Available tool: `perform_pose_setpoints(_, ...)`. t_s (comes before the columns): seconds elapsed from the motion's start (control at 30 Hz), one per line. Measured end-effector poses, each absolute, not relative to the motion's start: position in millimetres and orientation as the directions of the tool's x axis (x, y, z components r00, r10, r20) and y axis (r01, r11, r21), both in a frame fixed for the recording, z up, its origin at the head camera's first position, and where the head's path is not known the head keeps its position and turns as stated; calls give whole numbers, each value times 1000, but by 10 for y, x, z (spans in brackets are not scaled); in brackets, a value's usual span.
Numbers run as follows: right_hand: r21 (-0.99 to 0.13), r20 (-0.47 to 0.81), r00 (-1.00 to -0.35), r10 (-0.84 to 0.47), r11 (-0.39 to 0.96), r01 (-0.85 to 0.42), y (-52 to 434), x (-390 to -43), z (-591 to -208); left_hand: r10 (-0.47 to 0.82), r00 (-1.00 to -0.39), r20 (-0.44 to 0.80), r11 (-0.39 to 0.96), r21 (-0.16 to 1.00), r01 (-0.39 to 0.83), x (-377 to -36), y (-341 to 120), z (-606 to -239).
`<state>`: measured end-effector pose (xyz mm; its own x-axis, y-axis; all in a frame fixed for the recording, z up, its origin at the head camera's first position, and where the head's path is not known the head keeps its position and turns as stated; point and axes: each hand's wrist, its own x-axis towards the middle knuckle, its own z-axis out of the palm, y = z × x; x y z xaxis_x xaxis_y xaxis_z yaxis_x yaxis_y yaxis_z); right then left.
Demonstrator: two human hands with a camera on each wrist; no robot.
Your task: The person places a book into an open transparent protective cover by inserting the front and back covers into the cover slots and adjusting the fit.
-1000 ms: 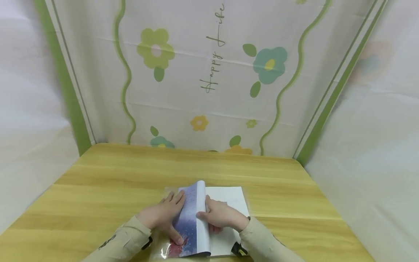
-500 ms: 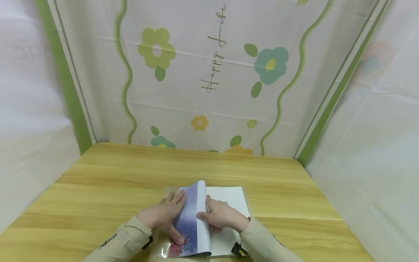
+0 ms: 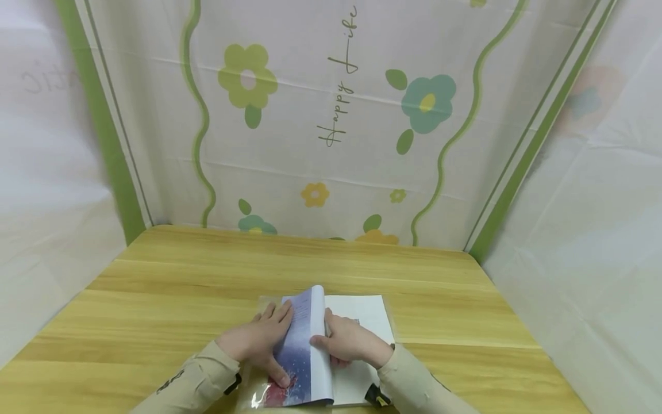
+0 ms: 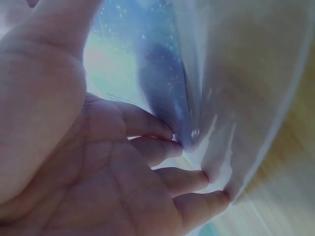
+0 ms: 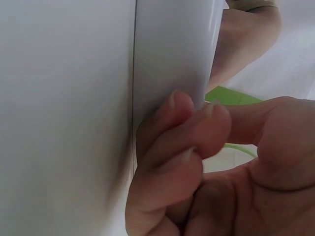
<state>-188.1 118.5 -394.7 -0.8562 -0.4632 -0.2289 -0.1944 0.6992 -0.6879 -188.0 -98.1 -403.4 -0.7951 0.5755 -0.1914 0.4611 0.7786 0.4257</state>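
Observation:
An opened book (image 3: 299, 345) lies at the table's near edge, its left part printed purple-blue with white specks and a red patch. A white strip (image 3: 319, 368) curves up along its middle, and a plain white sheet (image 3: 369, 307) shows to the right. My left hand (image 3: 258, 339) rests on the printed side, fingers spread; in the left wrist view its fingertips meet clear plastic film (image 4: 266, 98). My right hand (image 3: 351, 342) pinches the raised strip, thumb on top. The right wrist view shows curled fingers (image 5: 170, 182) against the white curved surface (image 5: 172, 49).
The wooden table (image 3: 207, 270) stretches beyond the book. A white cloth with flowers and green wavy lines (image 3: 331, 172) hangs behind it, and pale cloth walls (image 3: 579, 241) stand at both sides. A black band (image 3: 377, 395) sits by the right sleeve.

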Motion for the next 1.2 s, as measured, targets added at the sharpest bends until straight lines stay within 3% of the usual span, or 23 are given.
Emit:
perform_pose_setpoints(0.27, -641, -194, -874, -446, 732, -231, 1153, -1842, -3984, 578, -795, -187, 781, 410, 471, -1882, -964, -4039)
perform_pose_setpoints(0.43, -670, -246, -853, -461, 717, -194, 1209, -1882, -3967, 575, -794, -195, 781, 418, 464, -1881, -956, -4053)
perform_pose_setpoints(0.83, -744, -374, -795, -477, 666, -50, 1284, -2384, -3918, 590, -786, -184, 772, 414, 482, -1919, -982, -4084)
perform_pose_setpoints(1.2, -771, -341, -813, -471, 635, -44, 1271, -2457, -4017, 589, -783, -202, 770, 434, 467, -1919, -985, -4059)
